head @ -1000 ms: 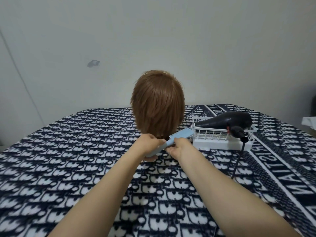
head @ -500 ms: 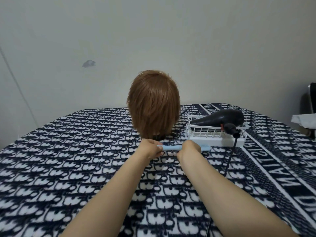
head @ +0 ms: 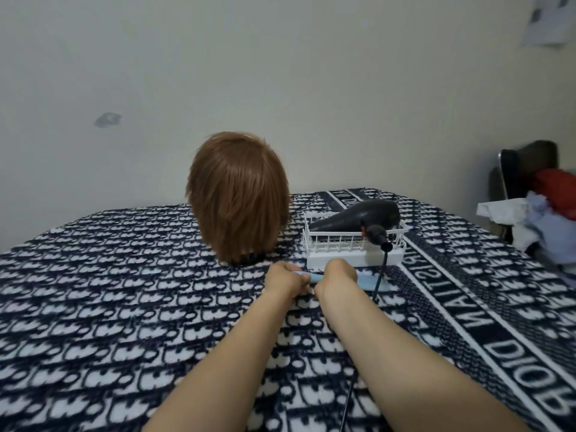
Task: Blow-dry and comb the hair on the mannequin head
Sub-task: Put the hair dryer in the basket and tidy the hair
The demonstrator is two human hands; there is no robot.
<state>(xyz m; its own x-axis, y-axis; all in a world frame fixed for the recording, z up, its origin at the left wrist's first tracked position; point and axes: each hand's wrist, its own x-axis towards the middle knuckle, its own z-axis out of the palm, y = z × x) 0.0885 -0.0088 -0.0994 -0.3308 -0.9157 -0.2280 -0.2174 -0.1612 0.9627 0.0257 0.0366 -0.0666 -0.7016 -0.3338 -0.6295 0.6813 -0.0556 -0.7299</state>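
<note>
A mannequin head with short light-brown hair stands on the patterned blanket, its back to me. A light blue comb lies almost flat just above the blanket, in front of the head and to its right. My left hand grips the comb's left end. My right hand holds its middle, and the comb's right part sticks out past that hand. A black hair dryer rests in a white wire basket right of the head. Its black cord runs down toward me.
The dark blue and white patterned blanket covers the whole surface. A pale wall rises behind it. At the far right stands a dark chair with red and white clothes piled on it.
Both hands brought the comb down from the hair's lower edge to just above the blanket and shifted it right. The comb went from tilted to nearly level. The view swung left.
</note>
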